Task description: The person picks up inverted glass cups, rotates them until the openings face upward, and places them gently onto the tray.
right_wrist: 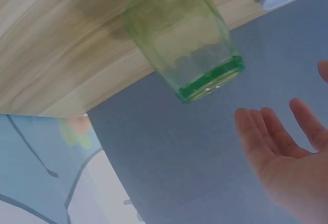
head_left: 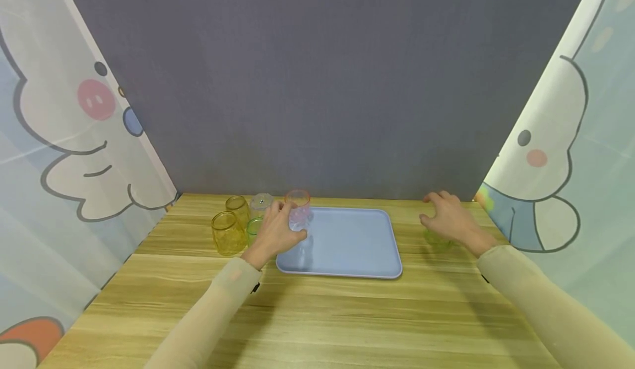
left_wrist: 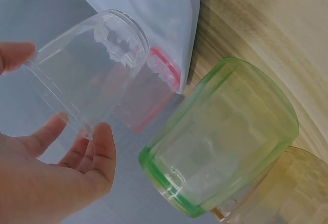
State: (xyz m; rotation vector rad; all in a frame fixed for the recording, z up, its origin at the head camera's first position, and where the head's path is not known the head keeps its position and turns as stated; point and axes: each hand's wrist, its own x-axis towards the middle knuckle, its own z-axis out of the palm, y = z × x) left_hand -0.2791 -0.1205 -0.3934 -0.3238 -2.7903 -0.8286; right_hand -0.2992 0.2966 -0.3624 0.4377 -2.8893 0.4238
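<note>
Left hand (head_left: pixel 279 232), lower-centre, pinches a clear cylindrical plastic cup (left_wrist: pixel 84 73) by its rim, likely freeing its base; right hand (head_left: pixel 452 220) holds nothing.

free room above the tray (head_left: pixel 357 242); cups (head_left: pixel 229 236) crowd its left.

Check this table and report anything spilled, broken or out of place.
Nothing looks spilled or broken. One transparent green cup stands right of the pale-blue rectangular tray, oddly apart from the other cups.
</note>
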